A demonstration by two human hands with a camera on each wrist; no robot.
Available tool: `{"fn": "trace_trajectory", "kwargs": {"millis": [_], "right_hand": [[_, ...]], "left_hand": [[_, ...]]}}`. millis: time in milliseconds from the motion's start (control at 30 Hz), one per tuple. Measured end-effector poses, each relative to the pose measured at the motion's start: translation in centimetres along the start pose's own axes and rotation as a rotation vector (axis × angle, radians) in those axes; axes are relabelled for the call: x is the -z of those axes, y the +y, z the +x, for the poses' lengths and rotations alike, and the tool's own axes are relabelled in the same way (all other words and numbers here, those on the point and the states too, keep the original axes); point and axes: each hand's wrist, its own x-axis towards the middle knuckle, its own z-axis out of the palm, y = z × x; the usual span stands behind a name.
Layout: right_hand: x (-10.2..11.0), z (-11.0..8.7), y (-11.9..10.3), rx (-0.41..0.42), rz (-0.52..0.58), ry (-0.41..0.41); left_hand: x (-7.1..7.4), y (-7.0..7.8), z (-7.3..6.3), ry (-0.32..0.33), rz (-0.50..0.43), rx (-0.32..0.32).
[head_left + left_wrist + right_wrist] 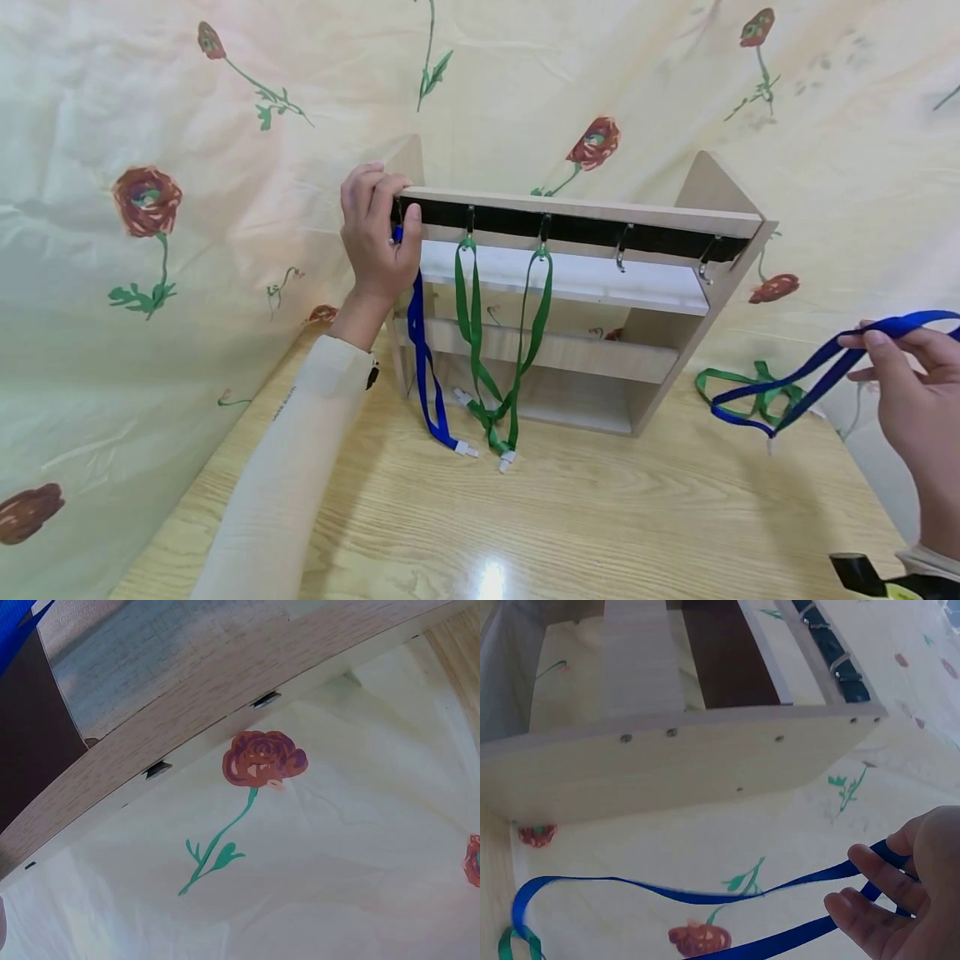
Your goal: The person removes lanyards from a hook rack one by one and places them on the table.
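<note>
My left hand [378, 233] grips the top left corner of a wooden rack [585, 208], its thumb over the black hook strip. A blue lanyard [423, 358] hangs from the hook beside that thumb. Two green lanyards [468, 308] hang from the hooks just right of it, their white clips low in front of the rack. Off to the right, my right hand [911, 392] pinches another blue lanyard [813, 375] between thumb and fingers. The loop droops toward the rack's right side. In the right wrist view, the blue strap [697, 896] stretches left from the fingers [885, 877].
Two bare metal hooks [622, 250] are at the right end of the strip. Another green lanyard [750, 396] lies on the wooden table [600, 508] right of the rack, partly behind the held loop. Flower-printed cloth [300, 167] covers the walls behind.
</note>
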Motion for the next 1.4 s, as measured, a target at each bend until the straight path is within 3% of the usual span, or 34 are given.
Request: {"fn": "trace_trajectory", "kwargs": {"millis": [400,533,667,967,1233,1400], "right_hand": [[1.8,1.2,3.3,-0.281,-0.068,0.036],[2.5,1.6,4.8,-0.304,-0.122,0.034],[3.0,1.9,6.2,-0.306,-0.023,0.015],[3.3,2.2,7.8,-0.240,0.257,-0.001],[3.2,2.1,9.2,0.035,0.086,0.050],[3.1,2.5,9.6,0.069,0.172,0.048]], "left_hand": [[0.0,0.2,0.0,-0.018,0.001,0.001],[0.0,0.3,0.0,-0.017,-0.004,0.001],[-0.1,0.3,0.0,-0.008,-0.005,0.002],[0.0,0.2,0.0,0.000,0.002,0.006],[0.1,0.2,-0.1,0.003,0.001,0.015],[0.2,0.1,-0.1,0.005,0.003,0.019]]}}
